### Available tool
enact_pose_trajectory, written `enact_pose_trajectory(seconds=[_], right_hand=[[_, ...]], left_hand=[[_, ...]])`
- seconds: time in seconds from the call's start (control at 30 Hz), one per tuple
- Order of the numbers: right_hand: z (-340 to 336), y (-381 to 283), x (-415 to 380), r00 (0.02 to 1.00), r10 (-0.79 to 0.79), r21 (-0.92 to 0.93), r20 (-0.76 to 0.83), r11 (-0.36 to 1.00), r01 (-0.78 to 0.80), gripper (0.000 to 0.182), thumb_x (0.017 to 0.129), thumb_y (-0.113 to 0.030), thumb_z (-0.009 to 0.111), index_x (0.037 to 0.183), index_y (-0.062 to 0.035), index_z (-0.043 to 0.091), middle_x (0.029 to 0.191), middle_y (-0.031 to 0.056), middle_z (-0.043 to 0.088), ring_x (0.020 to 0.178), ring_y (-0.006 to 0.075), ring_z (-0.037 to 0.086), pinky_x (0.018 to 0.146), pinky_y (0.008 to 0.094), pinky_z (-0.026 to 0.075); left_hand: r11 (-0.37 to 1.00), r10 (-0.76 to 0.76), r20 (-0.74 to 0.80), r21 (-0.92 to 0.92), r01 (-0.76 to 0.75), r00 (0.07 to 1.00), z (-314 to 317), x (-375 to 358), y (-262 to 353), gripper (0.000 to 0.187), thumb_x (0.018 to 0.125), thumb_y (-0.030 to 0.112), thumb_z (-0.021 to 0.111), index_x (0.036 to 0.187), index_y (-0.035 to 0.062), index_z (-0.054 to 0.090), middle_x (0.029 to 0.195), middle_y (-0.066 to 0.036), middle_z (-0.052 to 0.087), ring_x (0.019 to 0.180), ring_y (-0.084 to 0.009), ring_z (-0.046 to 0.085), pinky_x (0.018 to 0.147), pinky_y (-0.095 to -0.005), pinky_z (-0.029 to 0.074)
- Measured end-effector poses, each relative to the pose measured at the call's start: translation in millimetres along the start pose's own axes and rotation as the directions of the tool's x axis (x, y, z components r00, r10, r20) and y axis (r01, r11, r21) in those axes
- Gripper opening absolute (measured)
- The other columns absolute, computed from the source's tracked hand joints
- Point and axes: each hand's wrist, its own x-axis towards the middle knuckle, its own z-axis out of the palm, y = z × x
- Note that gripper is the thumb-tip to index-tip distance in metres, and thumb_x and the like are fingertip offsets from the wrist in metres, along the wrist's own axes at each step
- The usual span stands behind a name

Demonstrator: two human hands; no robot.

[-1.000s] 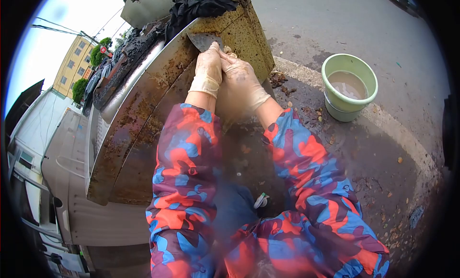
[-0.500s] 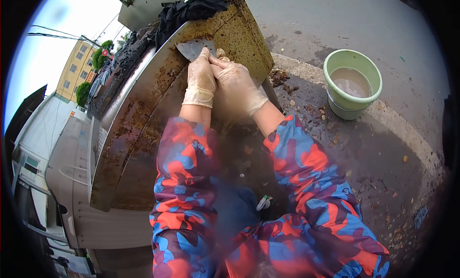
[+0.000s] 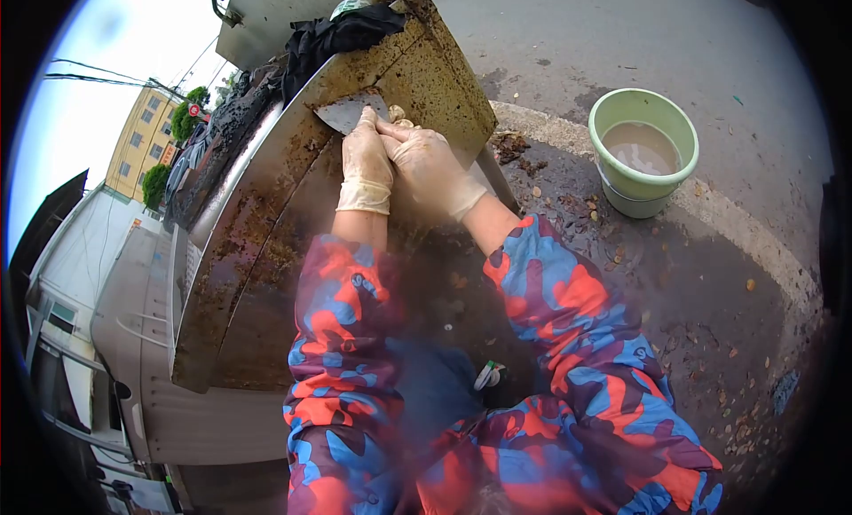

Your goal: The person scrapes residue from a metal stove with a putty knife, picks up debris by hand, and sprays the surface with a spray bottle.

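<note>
A scraper with a flat metal blade [image 3: 348, 113] lies against the greasy, brown-stained metal panel [image 3: 253, 240], near its upper edge. My left hand [image 3: 365, 165], in a soiled pale glove, is closed on it with a finger or thumb stretched toward the blade. My right hand [image 3: 433, 167], gloved likewise, is closed around the scraper just beside the left. The handle is hidden by my fingers. A wad of pale, dirty matter [image 3: 397, 114] shows just above my right hand.
A black cloth [image 3: 342, 38] drapes over the panel's top edge. To the right, a pale green bucket [image 3: 641, 194] of murky water stands by the kerb strip [image 3: 728, 218]. Dark debris [image 3: 509, 147] and leaves litter the wet ground. A grey covered object [image 3: 204, 417] is behind the panel.
The view has shifted slightly, so the panel, cloth and bucket sit a little further left. Both hands and the scraper appear slightly lower and further left, with the grip unchanged.
</note>
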Motion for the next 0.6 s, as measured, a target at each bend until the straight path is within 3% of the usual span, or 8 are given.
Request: enact_pose_trajectory(seconds=[0.17, 0.3, 0.37, 0.43, 0.47, 0.5, 0.57, 0.6], right_hand=[[-9.5, 26.4, 19.6, 0.982, -0.186, -0.244, -0.025, 0.954, 0.175, 0.036, 0.088, -0.034, 0.046, 0.12, -0.0196, 0.055, 0.09, 0.0148, 0.063, 0.064, 0.0238, 0.062, 0.054, 0.0345, 0.052], [-19.5, 30.1, 34.4, 0.988, -0.117, -0.173, -0.096, 0.98, 0.099, 0.034, 0.089, -0.034, 0.044, 0.117, -0.0195, 0.057, 0.093, 0.0134, 0.064, 0.063, 0.0237, 0.062, 0.054, 0.033, 0.051], [-26.8, 25.1, 36.1, 0.953, -0.267, -0.212, -0.146, 0.949, 0.233, 0.035, 0.088, -0.036, 0.047, 0.117, -0.02, 0.058, 0.091, 0.0148, 0.064, 0.061, 0.0232, 0.061, 0.052, 0.0323, 0.05], [-38.0, -8.5, 32.7, 0.944, 0.316, 0.151, -0.089, 0.942, -0.301, 0.036, 0.087, -0.038, 0.048, 0.117, -0.0203, 0.058, 0.093, 0.0151, 0.064, 0.064, 0.0231, 0.062, 0.054, 0.0321, 0.05], [-41.2, -19.0, 30.4, 0.935, 0.344, 0.129, -0.083, 0.934, -0.332, 0.036, 0.088, -0.039, 0.047, 0.117, -0.0204, 0.058, 0.097, 0.0139, 0.064, 0.071, 0.0252, 0.062, 0.06, 0.0321, 0.051], [-37.5, -10.3, 30.7, 0.939, 0.332, 0.125, -0.083, 0.939, -0.321, 0.036, 0.088, -0.039, 0.047, 0.117, -0.0204, 0.058, 0.097, 0.0139, 0.064, 0.071, 0.0252, 0.062, 0.06, 0.0321, 0.051], [-24.7, 23.8, 31.1, 0.969, -0.208, -0.225, -0.13, 0.958, 0.176, 0.037, 0.088, -0.039, 0.046, 0.117, -0.0197, 0.058, 0.099, 0.0133, 0.063, 0.077, 0.0278, 0.062, 0.067, 0.0324, 0.05], [-31.2, -13.8, 17.3, 1.0, -0.011, -0.158, -0.013, 0.987, 0.009, 0.036, 0.088, -0.036, 0.045, 0.117, -0.0199, 0.058, 0.101, 0.0136, 0.062, 0.082, 0.0294, 0.061, 0.073, 0.0336, 0.049]], left_hand=[[0.995, 0.033, -0.013, 0.099, -0.031, 0.999, 5.9, 38.6, -7.4, 0.036, 0.092, 0.028, 0.047, 0.083, -0.0051, 0.057, 0.074, -0.016, 0.061, 0.061, -0.0244, 0.058, 0.06, -0.0317, 0.049], [0.994, 0.064, -0.067, 0.097, -0.057, 0.996, 16.9, 71.2, -13.2, 0.034, 0.09, 0.027, 0.05, 0.073, -0.0015, 0.056, 0.071, -0.014, 0.061, 0.058, -0.0226, 0.056, 0.056, -0.033, 0.046], [0.967, 0.057, 0.002, 0.249, -0.056, 0.998, 28.1, 73.5, -7.6, 0.033, 0.09, 0.027, 0.051, 0.075, -0.0023, 0.057, 0.071, -0.013, 0.06, 0.058, -0.0235, 0.055, 0.058, -0.0352, 0.046], [0.962, 0.087, -0.014, 0.261, -0.08, 0.996, 33.5, 77.3, -12.0, 0.033, 0.09, 0.027, 0.051, 0.079, -0.0035, 0.057, 0.072, -0.012, 0.06, 0.06, -0.0244, 0.055, 0.061, -0.0363, 0.046], [0.974, 0.077, -0.038, 0.217, -0.067, 0.996, 36.2, 75.1, -13.0, 0.034, 0.09, 0.028, 0.05, 0.08, -0.0037, 0.058, 0.074, -0.013, 0.06, 0.061, -0.0241, 0.055, 0.061, -0.0358, 0.046], [0.984, 0.068, -0.06, 0.169, -0.057, 0.996, 39.4, 71.7, -10.8, 0.034, 0.09, 0.029, 0.05, 0.082, -0.0038, 0.058, 0.075, -0.013, 0.061, 0.063, -0.0239, 0.056, 0.062, -0.0352, 0.046], [0.946, 0.156, -0.063, 0.297, -0.131, 0.986, 36.7, 31.2, -0.2, 0.038, 0.091, 0.032, 0.046, 0.089, -0.0051, 0.056, 0.081, -0.016, 0.061, 0.067, -0.0249, 0.058, 0.066, -0.0335, 0.048], [0.974, 0.11, -0.046, 0.205, -0.099, 0.993, 32.8, 8.7, 3.6, 0.039, 0.092, 0.032, 0.044, 0.091, -0.0057, 0.055, 0.082, -0.017, 0.06, 0.069, -0.0262, 0.058, 0.069, -0.0344, 0.049]])
